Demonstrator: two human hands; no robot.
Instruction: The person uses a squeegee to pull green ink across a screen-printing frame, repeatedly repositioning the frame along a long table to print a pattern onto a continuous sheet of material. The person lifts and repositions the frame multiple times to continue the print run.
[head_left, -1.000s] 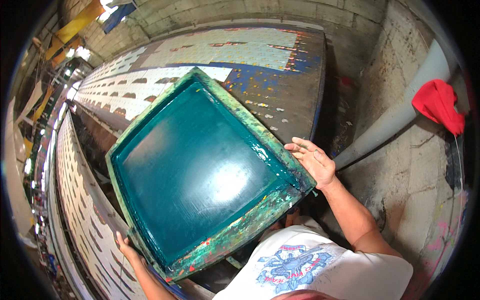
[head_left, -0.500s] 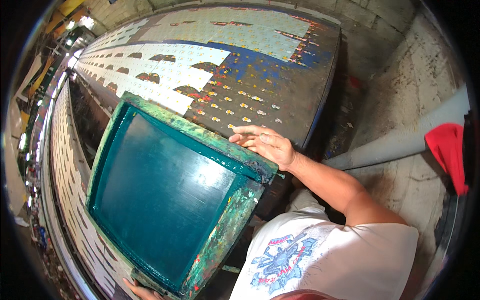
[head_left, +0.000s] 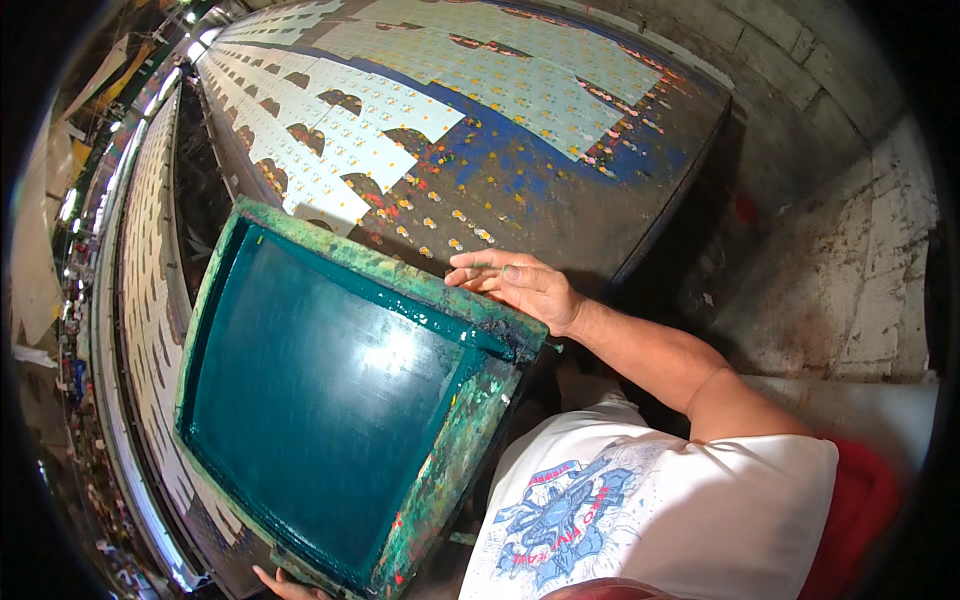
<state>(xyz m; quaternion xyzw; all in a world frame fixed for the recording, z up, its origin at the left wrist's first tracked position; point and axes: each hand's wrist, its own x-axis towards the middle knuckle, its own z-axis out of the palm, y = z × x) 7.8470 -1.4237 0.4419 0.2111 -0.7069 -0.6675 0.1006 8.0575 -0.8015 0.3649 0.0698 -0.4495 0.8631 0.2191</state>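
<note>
A screen printing frame (head_left: 225, 283) is held tilted in front of me, its wooden border crusted with green paint. The mesh inside is covered in dark teal ink, with wet ink thick along the inner edges. My right hand (head_left: 530, 290) grips the far right border, fingers lying over the top edge. At the lower border my left hand (head_left: 288, 588) holds the frame from beneath; only some fingers show, the rest hidden by the frame and the picture's edge.
A long printing table (head_left: 600, 225) runs away to the far left, bearing rows of white printed sheets (head_left: 400, 110) and paint spots. Another long table with sheets (head_left: 145, 290) lies left. A block wall (head_left: 800, 70) stands right, with red cloth (head_left: 860, 500) near my shoulder.
My view has turned, so the table and wall have shifted in the picture. The frame stays in both hands, nearly unchanged relative to my body.
</note>
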